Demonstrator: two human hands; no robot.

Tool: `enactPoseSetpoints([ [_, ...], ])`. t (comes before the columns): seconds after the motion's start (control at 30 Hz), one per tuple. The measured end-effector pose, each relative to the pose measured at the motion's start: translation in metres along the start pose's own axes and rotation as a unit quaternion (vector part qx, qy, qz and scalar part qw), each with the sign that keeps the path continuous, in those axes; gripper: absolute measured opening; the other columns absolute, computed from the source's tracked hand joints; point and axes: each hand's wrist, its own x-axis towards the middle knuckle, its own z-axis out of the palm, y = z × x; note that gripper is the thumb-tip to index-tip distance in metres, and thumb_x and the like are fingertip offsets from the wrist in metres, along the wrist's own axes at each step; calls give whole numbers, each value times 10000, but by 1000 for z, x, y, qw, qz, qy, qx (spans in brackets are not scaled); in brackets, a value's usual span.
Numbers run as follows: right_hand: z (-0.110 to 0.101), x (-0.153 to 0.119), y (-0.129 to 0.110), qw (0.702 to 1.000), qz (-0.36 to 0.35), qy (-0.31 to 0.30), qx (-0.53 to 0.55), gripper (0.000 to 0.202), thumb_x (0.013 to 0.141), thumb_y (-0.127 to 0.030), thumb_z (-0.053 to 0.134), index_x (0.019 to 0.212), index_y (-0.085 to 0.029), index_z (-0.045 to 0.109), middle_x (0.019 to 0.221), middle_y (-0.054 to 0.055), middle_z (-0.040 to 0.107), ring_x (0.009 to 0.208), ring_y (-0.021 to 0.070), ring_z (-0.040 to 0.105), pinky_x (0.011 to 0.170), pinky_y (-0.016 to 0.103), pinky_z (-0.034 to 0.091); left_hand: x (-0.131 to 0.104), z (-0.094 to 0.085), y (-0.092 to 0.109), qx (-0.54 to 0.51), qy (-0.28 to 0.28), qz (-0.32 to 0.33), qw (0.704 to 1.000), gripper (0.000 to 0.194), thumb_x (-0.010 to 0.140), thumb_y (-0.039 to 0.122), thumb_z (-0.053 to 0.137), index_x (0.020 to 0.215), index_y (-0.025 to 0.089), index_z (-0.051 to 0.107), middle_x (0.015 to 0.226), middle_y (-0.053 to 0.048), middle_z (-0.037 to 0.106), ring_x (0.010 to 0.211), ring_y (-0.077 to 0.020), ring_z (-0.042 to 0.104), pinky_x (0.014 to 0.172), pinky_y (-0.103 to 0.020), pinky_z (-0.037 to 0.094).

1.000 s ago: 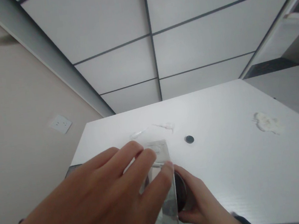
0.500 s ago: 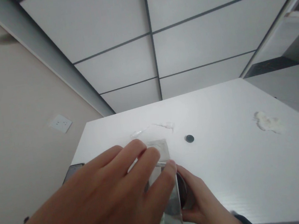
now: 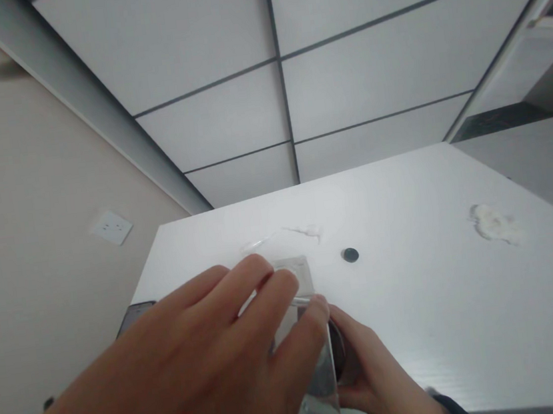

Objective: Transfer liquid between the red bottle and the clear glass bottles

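My left hand (image 3: 209, 356) fills the lower left, back up, its fingers bent over a clear plastic box (image 3: 322, 376). Its thumb and fingertips press at the box's upper edge, around a thin clear strip (image 3: 302, 300). A clear flap-like part (image 3: 298, 270) extends beyond the fingertips. From the right, my right hand (image 3: 371, 363) curls round a dark, round-edged object (image 3: 338, 350) at the box's right side. I cannot make out its kind, nor whether it sits inside or beside the box. My left hand hides much of the box.
On the white table (image 3: 433, 295) lie a small dark disc (image 3: 350, 255), clear plastic scraps (image 3: 304, 232) and a crumpled white wad (image 3: 494, 224). A phone-like dark device (image 3: 135, 313) rests at the left edge. White panels (image 3: 225, 119) stand behind the table; a wall socket (image 3: 112, 227) is at left.
Both hands keep almost the same hold. The left fingertips and the box have shifted very slightly; the things on the table have not moved.
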Motion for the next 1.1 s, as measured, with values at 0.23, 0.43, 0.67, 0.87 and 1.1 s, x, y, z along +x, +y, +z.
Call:
enactPoseSetpoints([
  [0.23,-3,1,-1,999,-6,-2,-37,828,806,-303,922,1540,-289,538,1559,138,634,1405,376,627,1186,542,498,-3,-3,2,8,-53,-29,998,420,1053,274,508,1449,298,648,1402,-80,720,1313,-334,686,1157,-509,569],
  [0.43,-3,0,0,998,-29,2,-54,830,819,-308,916,1551,-327,525,1566,116,636,1392,357,646,1169,512,520,-27,-5,-6,35,-108,-51,992,697,1012,182,498,1673,384,409,1463,-64,693,1245,-283,730,975,-388,658],
  [0.67,-2,-4,9,998,-23,5,-65,864,813,-298,915,1568,-351,497,1569,108,630,1393,358,643,1182,548,510,-40,2,-12,31,-101,-67,992,670,1074,344,550,1706,416,340,1454,-54,711,1195,-261,756,989,-344,645],
  [0.87,-2,-1,8,998,0,-8,-58,817,811,-297,891,1545,-294,531,1555,151,631,1398,383,637,1180,560,513,-41,10,-15,-22,-75,-86,993,669,1024,544,677,1632,363,465,1379,-68,759,1115,-265,797,897,-328,690],
  [1.1,-1,-2,9,997,-8,-1,-74,853,778,-299,920,1543,-301,543,1538,144,649,1381,381,650,1165,569,524,-53,15,-17,-54,-81,-133,986,634,916,567,816,1496,406,616,1443,-58,738,1165,-291,800,927,-357,698],
])
